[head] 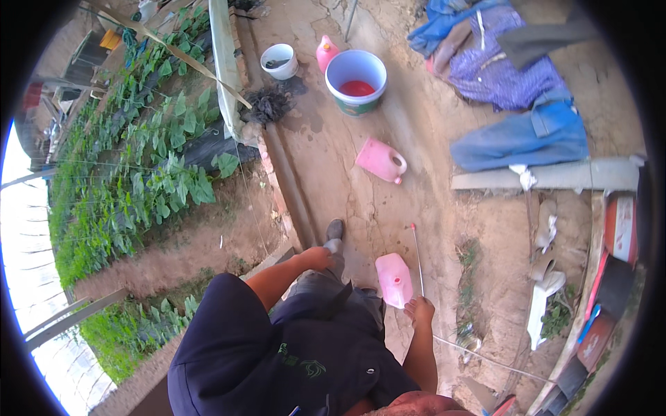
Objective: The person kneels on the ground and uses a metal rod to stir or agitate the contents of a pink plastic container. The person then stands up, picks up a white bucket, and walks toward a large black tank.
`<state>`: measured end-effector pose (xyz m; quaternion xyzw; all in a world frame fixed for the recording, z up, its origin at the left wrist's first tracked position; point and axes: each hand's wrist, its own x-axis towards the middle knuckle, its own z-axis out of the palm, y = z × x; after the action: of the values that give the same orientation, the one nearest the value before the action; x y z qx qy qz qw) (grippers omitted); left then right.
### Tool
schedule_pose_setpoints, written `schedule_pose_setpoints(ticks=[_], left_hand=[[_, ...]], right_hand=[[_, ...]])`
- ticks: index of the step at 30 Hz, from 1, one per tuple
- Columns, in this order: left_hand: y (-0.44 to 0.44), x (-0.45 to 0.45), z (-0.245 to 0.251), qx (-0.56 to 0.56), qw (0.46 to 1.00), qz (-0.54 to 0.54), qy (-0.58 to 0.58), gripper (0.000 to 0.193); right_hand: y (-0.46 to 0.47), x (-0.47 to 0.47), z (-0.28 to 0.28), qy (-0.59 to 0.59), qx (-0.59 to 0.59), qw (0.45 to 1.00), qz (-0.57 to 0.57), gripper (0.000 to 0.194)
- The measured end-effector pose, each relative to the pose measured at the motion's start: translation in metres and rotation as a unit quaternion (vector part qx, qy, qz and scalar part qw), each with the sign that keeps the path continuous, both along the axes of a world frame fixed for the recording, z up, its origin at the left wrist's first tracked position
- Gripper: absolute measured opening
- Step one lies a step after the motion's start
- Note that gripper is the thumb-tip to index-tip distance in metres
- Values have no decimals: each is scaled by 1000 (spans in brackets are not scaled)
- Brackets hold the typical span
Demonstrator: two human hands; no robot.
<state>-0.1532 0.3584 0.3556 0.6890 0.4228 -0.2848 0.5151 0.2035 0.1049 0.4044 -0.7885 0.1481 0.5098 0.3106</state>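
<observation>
My right hand (419, 310) is beside a thin metal rod with a red tip (417, 255), its near end meeting the fingers; whether they close on it is unclear. Just left of that hand stands a pink plastic jug (394, 278), seen from above. My left hand (318, 258) is held low by my thigh, its fingers partly hidden. Farther ahead, a second pink jug (377, 158) lies on its side. Beyond it stands a large bucket (356, 78) with red liquid inside, a third pink jug (326, 52) behind its left side, and a small white bucket (279, 61).
A low brick edge (276, 192) and a channel run along the left, beside leafy climbing plants (177, 130). Blue and purple clothes (520, 135) lie at the upper right. A crumpled black plastic sheet (266, 105) sits by the edge. A thin pole (494, 359) crosses the ground at lower right.
</observation>
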Motion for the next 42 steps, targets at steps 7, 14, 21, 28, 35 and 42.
schedule_pose_setpoints(ticks=[7,14,21,28,35,42], left_hand=[[86,-69,-9,76,972,224,4,50],[117,-147,-20,121,929,346,45,43],[126,-108,27,75,842,532,56,40],[168,-76,51,119,833,536,74,45],[228,-94,56,91,877,464,85,45],[327,-124,16,67,888,451,59,47]], right_hand=[[100,8,5,-5,13,998,60,46],[212,10,-7,17,2,981,194,35],[335,73,-44,22,-32,956,290,25],[503,72,-31,-13,68,946,316,22],[590,39,-20,0,53,937,345,24],[590,17,-41,7,-20,921,388,24]])
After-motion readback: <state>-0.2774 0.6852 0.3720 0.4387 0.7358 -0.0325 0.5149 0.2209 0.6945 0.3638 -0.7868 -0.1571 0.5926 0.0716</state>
